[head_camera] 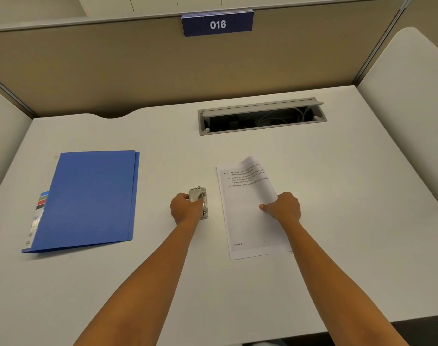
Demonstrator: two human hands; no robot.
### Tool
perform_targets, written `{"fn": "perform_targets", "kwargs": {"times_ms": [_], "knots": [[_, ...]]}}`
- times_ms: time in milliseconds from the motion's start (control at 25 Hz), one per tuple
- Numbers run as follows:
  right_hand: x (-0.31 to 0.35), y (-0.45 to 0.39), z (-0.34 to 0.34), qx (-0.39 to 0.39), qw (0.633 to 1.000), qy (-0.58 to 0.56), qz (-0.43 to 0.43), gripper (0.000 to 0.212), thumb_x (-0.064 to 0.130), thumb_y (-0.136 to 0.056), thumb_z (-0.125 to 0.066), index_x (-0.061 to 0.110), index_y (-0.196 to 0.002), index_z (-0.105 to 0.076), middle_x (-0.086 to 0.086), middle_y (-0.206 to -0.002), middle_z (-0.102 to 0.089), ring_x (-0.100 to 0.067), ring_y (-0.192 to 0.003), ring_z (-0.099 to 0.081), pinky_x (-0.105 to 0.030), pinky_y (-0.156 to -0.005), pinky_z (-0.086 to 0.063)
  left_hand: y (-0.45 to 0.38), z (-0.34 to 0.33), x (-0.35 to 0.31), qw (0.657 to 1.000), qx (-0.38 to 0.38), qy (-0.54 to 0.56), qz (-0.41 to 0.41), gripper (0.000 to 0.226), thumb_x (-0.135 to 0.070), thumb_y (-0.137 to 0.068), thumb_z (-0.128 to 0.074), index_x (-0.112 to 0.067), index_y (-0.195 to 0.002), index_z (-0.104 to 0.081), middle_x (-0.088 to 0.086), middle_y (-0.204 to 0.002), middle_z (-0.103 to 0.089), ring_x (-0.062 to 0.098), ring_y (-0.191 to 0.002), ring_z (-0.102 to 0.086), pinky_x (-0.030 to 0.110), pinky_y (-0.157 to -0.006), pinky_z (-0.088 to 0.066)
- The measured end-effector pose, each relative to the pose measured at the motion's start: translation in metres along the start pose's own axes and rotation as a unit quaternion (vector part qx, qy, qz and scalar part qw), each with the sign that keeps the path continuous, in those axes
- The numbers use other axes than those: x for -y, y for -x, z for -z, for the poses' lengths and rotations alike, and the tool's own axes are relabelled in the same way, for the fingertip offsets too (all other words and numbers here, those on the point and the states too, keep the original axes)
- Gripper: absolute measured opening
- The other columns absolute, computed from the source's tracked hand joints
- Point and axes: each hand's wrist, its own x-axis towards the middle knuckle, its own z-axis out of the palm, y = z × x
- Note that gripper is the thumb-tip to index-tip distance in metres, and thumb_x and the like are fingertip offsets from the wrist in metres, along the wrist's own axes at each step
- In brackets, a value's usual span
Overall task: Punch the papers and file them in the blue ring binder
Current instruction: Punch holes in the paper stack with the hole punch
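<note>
left hand (184, 208) grips the punch (199, 201), right hand (284, 208) lifts a paper (250, 221)

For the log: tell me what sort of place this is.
Probably an office or study cubicle: a white desk walled by a tan partition, a blue sign reading 016 on its top edge, and an open cable tray set into the desktop.
</note>
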Motion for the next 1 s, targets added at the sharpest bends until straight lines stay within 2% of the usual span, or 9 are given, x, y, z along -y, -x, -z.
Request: {"fn": "perform_targets", "kwargs": {"times_ms": [80, 280, 480, 560, 640, 720, 800, 880, 1000], "knots": [[-0.003, 0.002, 0.002, 0.002, 0.999, -0.04, 0.003, 0.06, 0.04, -0.064, -0.085, 0.007, -0.107, -0.059, -0.01, -0.106, -0.067, -0.032, -0.097, -0.065, -0.035, -0.074, -0.053, -0.002, -0.001, 0.0, 1.0, 0.003, -0.008, -0.009, 0.03, -0.02, -0.077, -0.074, -0.01, -0.102, -0.06, 0.007, -0.108, -0.062, 0.025, -0.086, -0.062, 0.032, -0.066, -0.048], [-0.011, -0.001, 0.014, 0.018, 0.973, -0.209, 0.096, 0.049, 0.028, -0.077, -0.078, 0.009, -0.116, -0.055, -0.01, -0.118, -0.066, -0.03, -0.101, -0.065, -0.037, -0.08, -0.053, -0.003, -0.009, -0.005, 0.999, 0.001, -0.017, -0.044, 0.043, -0.028, -0.075, -0.073, -0.017, -0.112, -0.054, 0.004, -0.115, -0.048, 0.027, -0.108, -0.055, 0.047, -0.087, -0.054], [-0.01, 0.009, 0.054, 0.113, 0.894, -0.37, 0.224, 0.032, 0.022, -0.081, -0.075, 0.015, -0.112, -0.066, -0.002, -0.108, -0.072, -0.024, -0.092, -0.071, -0.038, -0.078, -0.06, 0.01, -0.009, -0.034, 0.976, -0.074, 0.088, -0.182, 0.038, -0.032, -0.08, -0.073, -0.018, -0.112, -0.058, 0.0, -0.113, -0.05, 0.013, -0.105, -0.048, 0.032, -0.089, -0.049], [-0.006, 0.014, 0.068, 0.159, 0.861, -0.416, 0.247, 0.033, 0.018, -0.084, -0.073, 0.015, -0.116, -0.066, -0.003, -0.11, -0.072, -0.026, -0.094, -0.071, -0.042, -0.08, -0.059, 0.011, -0.011, -0.049, 0.979, 0.021, 0.124, -0.161, 0.056, -0.043, -0.077, -0.077, -0.02, -0.122, -0.053, -0.002, -0.119, -0.048, 0.012, -0.104, -0.05, 0.028, -0.086, -0.049], [-0.001, 0.015, 0.078, 0.187, 0.836, -0.448, 0.257, 0.036, 0.017, -0.086, -0.07, 0.015, -0.121, -0.063, -0.006, -0.115, -0.07, -0.029, -0.098, -0.069, -0.043, -0.082, -0.057, 0.013, -0.01, -0.061, 0.962, 0.187, 0.193, -0.054, 0.073, -0.048, -0.074, -0.078, -0.018, -0.132, -0.047, 0.001, -0.123, -0.053, 0.018, -0.103, -0.058, 0.031, -0.084, -0.052], [0.002, 0.014, 0.083, 0.212, 0.812, -0.481, 0.252, 0.036, 0.016, -0.087, -0.068, 0.013, -0.123, -0.062, -0.01, -0.118, -0.068, -0.031, -0.101, -0.068, -0.043, -0.084, -0.056, 0.015, -0.005, -0.068, 0.923, 0.302, 0.238, -0.003, 0.06, -0.041, -0.077, -0.077, -0.011, -0.126, -0.058, 0.004, -0.118, -0.066, 0.023, -0.097, -0.065, 0.032, -0.078, -0.053], [0.004, 0.012, 0.089, 0.214, 0.806, -0.489, 0.255, 0.036, 0.015, -0.088, -0.066, 0.014, -0.124, -0.062, -0.01, -0.118, -0.068, -0.031, -0.102, -0.067, -0.043, -0.086, -0.056, 0.017, 0.0, -0.072, 0.896, 0.357, 0.265, -0.005, 0.043, -0.029, -0.08, -0.077, -0.011, -0.118, -0.066, 0.006, -0.109, -0.073, 0.027, -0.096, -0.069, 0.035, -0.078, -0.057], [0.003, 0.01, 0.091, 0.192, 0.816, -0.475, 0.266, 0.035, 0.015, -0.087, -0.067, 0.015, -0.122, -0.063, -0.008, -0.116, -0.069, -0.032, -0.102, -0.067, -0.046, -0.086, -0.056, 0.019, 0.005, -0.076, 0.876, 0.389, 0.283, -0.022, 0.041, -0.019, -0.08, -0.076, -0.011, -0.119, -0.066, 0.01, -0.11, -0.073, 0.03, -0.1, -0.07, 0.042, -0.085, -0.057], [0.004, 0.009, 0.092, 0.159, 0.82, -0.478, 0.272, 0.037, 0.011, -0.08, -0.075, 0.013, -0.116, -0.066, -0.009, -0.112, -0.07, -0.033, -0.1, -0.067, -0.048, -0.084, -0.057, 0.021, 0.006, -0.085, 0.877, 0.384, 0.281, -0.068, 0.046, -0.009, -0.076, -0.079, -0.007, -0.121, -0.065, 0.011, -0.113, -0.072, 0.03, -0.103, -0.069, 0.045, -0.089, -0.056]]}}
